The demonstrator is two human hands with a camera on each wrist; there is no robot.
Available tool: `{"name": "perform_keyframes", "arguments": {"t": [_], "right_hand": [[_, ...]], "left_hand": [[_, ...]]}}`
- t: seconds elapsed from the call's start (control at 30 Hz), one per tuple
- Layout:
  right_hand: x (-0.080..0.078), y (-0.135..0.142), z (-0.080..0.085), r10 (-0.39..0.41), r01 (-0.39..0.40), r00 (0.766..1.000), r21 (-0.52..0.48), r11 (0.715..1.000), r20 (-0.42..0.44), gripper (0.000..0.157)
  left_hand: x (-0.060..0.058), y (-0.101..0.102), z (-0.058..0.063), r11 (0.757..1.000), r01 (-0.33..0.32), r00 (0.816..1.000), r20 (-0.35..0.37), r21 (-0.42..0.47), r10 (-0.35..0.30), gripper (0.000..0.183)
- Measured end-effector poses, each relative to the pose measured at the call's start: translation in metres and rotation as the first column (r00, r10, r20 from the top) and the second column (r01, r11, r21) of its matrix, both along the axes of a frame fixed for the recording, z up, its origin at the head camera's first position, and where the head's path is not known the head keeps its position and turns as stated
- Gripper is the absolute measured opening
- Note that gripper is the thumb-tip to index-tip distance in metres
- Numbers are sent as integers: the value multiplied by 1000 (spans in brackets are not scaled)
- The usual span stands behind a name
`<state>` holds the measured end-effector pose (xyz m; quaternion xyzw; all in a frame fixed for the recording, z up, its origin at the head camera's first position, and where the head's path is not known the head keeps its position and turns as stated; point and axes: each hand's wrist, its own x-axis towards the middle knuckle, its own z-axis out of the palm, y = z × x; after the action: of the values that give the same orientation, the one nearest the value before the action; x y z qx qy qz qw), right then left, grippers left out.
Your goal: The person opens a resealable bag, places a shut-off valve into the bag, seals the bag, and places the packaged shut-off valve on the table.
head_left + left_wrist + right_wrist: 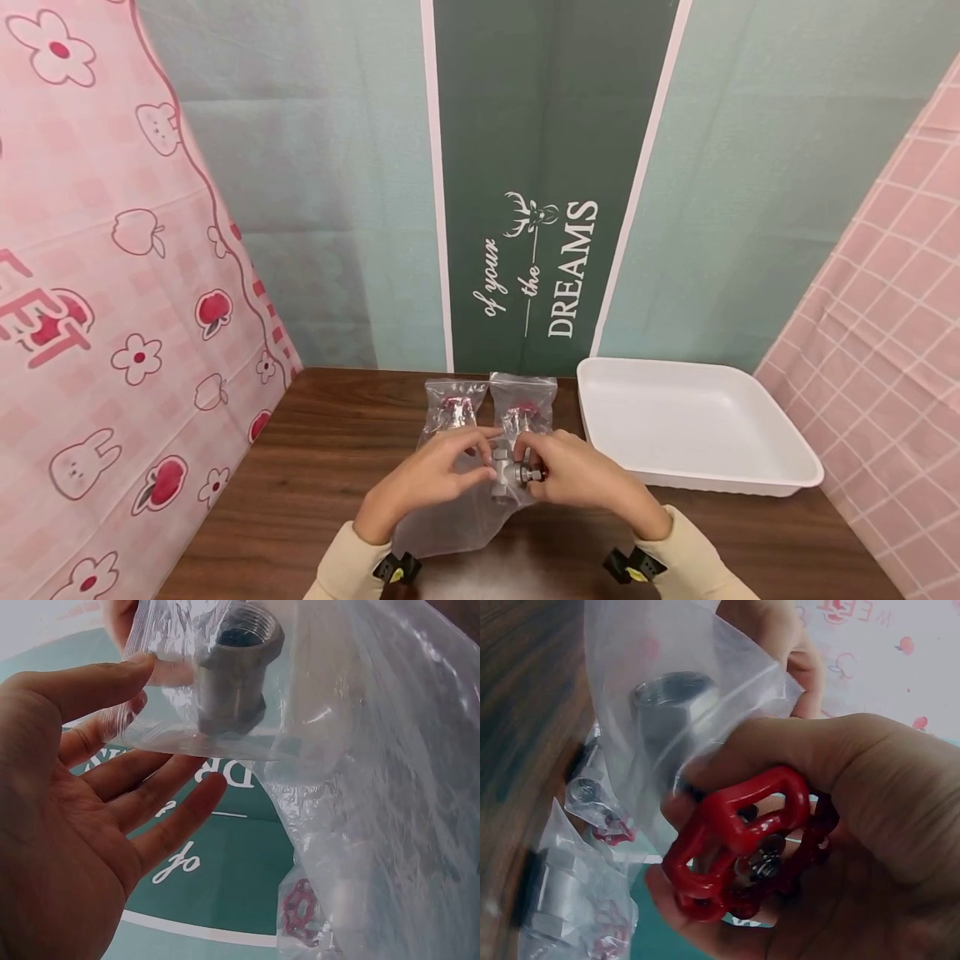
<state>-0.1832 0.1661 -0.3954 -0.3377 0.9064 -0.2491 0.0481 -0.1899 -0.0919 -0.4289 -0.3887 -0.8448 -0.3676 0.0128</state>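
Observation:
A metal valve [504, 473] with a red handwheel [731, 817] is between the two hands. My right hand [577, 471] grips it by the handwheel end, its fingers curled around the red rim. The valve's threaded metal body [232, 686] sits inside a clear plastic bag [450, 525], while the handwheel sticks out of it. With thumb and index finger, my left hand [438, 467] pinches the edge of this bag beside the valve; its other fingers are spread out. The bag's lower part hangs toward the near side of the table.
Two more valves with red handwheels lie in zip bags [456, 408] [523, 408] just beyond the hands. A white tray [690, 425] stands at the right on the brown wooden table [322, 467]. Printed cloths hang at the back and both sides.

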Motion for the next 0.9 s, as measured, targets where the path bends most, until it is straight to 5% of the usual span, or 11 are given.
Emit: {"name": "perform_keyframes", "arguments": {"t": [0.9], "right_hand": [[0, -11, -19, -43, 43, 999, 5, 999, -1, 26]], "left_hand": [[3, 9, -12, 999, 21, 1000, 2, -43, -21, 12]]}}
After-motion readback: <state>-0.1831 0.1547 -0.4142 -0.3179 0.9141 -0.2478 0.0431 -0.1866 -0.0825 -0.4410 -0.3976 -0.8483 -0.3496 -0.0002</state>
